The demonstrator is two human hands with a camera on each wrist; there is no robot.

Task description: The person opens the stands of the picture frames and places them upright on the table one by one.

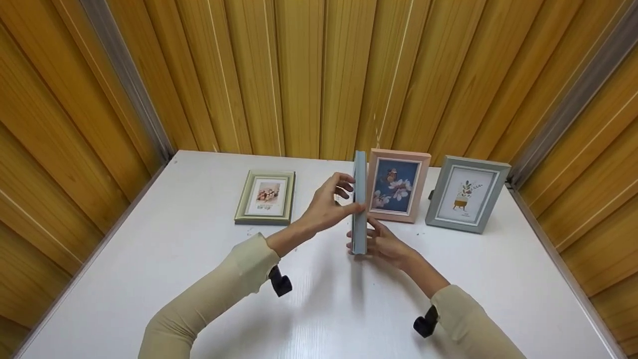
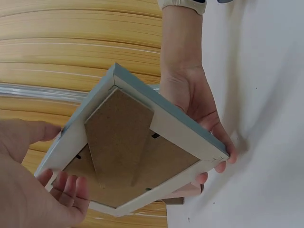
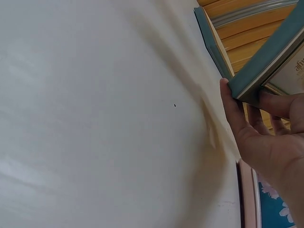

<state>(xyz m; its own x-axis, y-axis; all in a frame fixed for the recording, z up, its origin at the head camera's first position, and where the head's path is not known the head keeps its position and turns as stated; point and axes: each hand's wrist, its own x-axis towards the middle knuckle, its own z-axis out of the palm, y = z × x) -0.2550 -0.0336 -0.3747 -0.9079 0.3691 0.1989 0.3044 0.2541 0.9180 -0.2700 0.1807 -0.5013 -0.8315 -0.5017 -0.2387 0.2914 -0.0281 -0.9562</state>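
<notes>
A blue picture frame [image 1: 360, 199] stands edge-on to the head camera, held upright between both hands. Its brown backboard [image 2: 156, 166] and folded support leg [image 2: 118, 128] face the left side. My left hand [image 1: 326, 205] holds it higher up, thumb across the near edge and fingers bent by the back. Lower down, my right hand [image 1: 391, 245] grips the bottom corner, fingertips showing past the back. The right wrist view shows the thumb of this hand [image 3: 280, 147] on the front side, where part of a picture with lettering appears.
Right behind the held frame stands a pink picture frame [image 1: 398, 216] with blossoms. A grey-green frame [image 1: 468, 227] with a plant picture stands farther right. At left, a light green frame [image 1: 241, 209] lies face up on the white table [image 1: 319, 319]. Wood-patterned walls [image 1: 299, 75] enclose the table.
</notes>
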